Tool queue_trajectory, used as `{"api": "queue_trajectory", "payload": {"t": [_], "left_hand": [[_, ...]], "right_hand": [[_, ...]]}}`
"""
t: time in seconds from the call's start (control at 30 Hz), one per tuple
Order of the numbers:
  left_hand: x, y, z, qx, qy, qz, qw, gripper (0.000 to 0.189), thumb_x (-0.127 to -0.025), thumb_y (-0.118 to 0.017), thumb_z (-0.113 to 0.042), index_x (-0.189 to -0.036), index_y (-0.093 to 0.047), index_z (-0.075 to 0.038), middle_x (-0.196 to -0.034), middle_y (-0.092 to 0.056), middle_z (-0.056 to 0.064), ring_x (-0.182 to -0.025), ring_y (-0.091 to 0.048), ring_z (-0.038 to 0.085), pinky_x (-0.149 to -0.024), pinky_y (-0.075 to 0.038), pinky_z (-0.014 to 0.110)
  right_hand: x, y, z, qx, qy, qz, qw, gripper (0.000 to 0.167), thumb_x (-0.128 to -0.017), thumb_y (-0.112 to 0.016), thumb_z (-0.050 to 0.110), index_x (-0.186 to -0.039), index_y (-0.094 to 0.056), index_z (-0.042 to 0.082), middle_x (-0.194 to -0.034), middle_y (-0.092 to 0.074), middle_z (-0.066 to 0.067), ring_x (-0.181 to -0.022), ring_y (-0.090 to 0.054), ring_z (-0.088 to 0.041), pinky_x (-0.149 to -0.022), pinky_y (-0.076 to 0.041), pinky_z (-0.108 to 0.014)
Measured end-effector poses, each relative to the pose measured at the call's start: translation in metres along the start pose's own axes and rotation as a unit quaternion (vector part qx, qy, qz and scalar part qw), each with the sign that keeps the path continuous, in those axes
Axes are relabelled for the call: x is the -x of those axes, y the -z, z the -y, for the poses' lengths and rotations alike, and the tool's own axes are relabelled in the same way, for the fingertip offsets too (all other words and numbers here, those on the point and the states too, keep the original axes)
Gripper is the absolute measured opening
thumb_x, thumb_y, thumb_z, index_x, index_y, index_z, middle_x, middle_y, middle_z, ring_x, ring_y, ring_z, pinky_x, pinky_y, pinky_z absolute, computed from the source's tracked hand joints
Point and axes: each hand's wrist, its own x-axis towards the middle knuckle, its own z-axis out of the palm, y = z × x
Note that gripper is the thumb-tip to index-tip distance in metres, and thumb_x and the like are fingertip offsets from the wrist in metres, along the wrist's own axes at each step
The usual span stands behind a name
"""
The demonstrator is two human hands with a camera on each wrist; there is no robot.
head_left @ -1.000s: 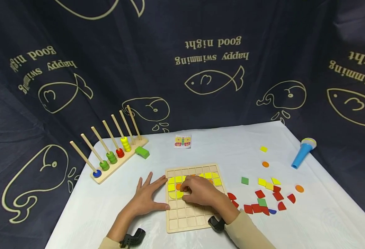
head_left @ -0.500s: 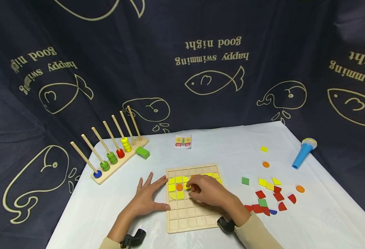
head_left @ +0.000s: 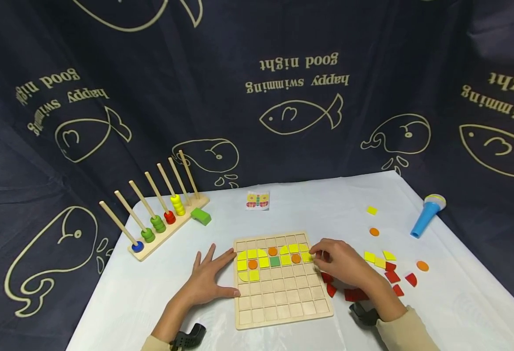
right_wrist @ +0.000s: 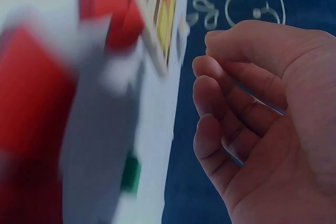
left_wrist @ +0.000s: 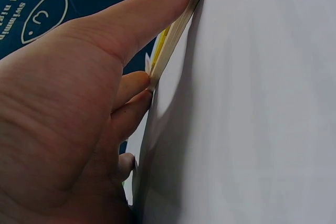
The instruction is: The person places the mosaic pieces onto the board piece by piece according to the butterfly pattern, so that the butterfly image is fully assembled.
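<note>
While the left hand (head_left: 207, 282), fingers spread and gripping nothing, touches the grid board (head_left: 282, 298) at lower centre of frame, probably to steady it, the right hand (head_left: 344, 261), loosely curled and seemingly empty, hovers near the board's right edge, red pieces (head_left: 356, 295) presumably lying close for easy reach.

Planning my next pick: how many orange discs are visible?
5: on the board, a left disc, middle disc and right disc; loose on the table, right of the board, a farther disc and nearer disc. The right hand may hide others.
</note>
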Motion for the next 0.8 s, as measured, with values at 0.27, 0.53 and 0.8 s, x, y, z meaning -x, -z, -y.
{"api": "queue_trajectory", "payload": {"t": [0.27, 0.53, 0.8], "left_hand": [[0.001, 0.001, -0.001, 0.002, -0.001, -0.001, 1.0, 0.101, -0.061, -0.074, -0.072, -0.146, -0.044, -0.026, -0.151, -0.036, -0.011, -0.144, -0.006, 0.036, -0.107, 0.007, 0.063], [0.001, 0.001, -0.002, 0.002, 0.0, 0.001, 1.0, 0.102, -0.061, -0.075, -0.071, -0.147, -0.043, -0.025, -0.151, -0.036, -0.01, -0.144, -0.005, 0.036, -0.107, 0.008, 0.063], [0.001, 0.001, -0.001, 0.002, -0.001, 0.0, 1.0, 0.101, -0.062, -0.074, -0.071, -0.146, -0.044, -0.024, -0.151, -0.036, -0.01, -0.144, -0.006, 0.037, -0.107, 0.007, 0.064]], "right_hand": [[0.027, 0.036, -0.045, 0.012, -0.089, -0.019, 0.9958, 0.023, -0.086, -0.068, 0.008, -0.108, -0.071, 0.012, -0.091, -0.063, 0.006, -0.078, -0.053, -0.013, -0.066, -0.05, -0.025], [0.06, 0.062, -0.09, 0.022, -0.136, -0.038, 0.9898, 0.026, -0.085, -0.068, 0.006, -0.112, -0.069, 0.009, -0.099, -0.064, -0.002, -0.081, -0.053, -0.019, -0.064, -0.051, -0.025], [0.066, 0.056, -0.103, 0.018, -0.169, -0.013, 0.9853, 0.038, -0.081, -0.078, 0.02, -0.115, -0.068, 0.005, -0.098, -0.06, -0.003, -0.082, -0.051, -0.02, -0.067, -0.05, -0.029]]}}
